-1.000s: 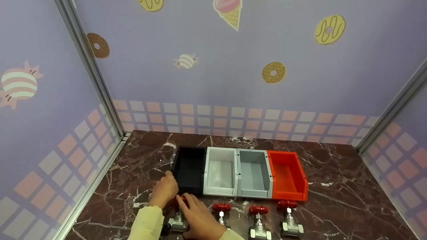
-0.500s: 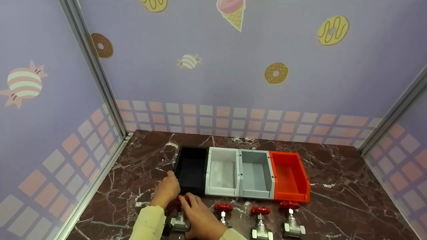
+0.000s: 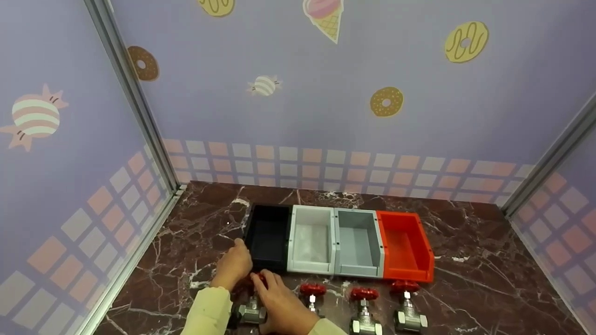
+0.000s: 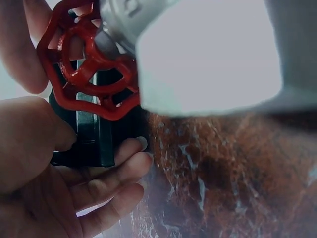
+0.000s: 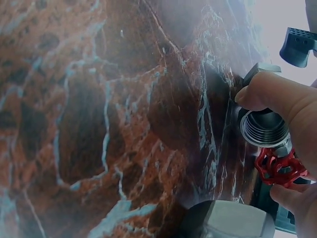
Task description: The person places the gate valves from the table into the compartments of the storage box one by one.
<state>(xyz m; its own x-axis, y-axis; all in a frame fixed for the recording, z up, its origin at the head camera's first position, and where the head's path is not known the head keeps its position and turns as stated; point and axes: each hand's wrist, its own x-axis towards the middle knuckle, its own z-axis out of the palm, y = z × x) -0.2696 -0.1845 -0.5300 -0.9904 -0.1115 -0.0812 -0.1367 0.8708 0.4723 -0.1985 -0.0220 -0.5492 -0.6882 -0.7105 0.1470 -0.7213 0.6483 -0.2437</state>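
1. Red and spoked, the round handwheel [image 4: 96,63] tops the silver metal valve [image 3: 251,312] that we see just in front of the black rectangular plastic-looking bin [image 3: 269,242], at the left end of the row.
2. Our right hand [image 3: 286,302] grasps this valve, thumb over its body and fingers at the handwheel. If that hold loosens, we judge the smooth, probably heavy body could roll or drop onto the brown marble-patterned table [image 3: 465,279]; we cannot tell whether the table bears its weight.
3. Our left hand [image 3: 233,264] appears to pinch the black bin near its front left corner, thumb on one side and fingers on another; how firmly, we cannot tell. A careless pull there could skew the bin away from the white rectangular bin [image 3: 311,244] touching it.
4. The handwheel sits close to both our hands, so a sudden twist might trap a fingertip between it and the black bin.
5. Three more silver valves with red handwheels [image 3: 365,321] stand to the right, the nearest just beside our right hand; a wide elbow or wrist swing could knock it.
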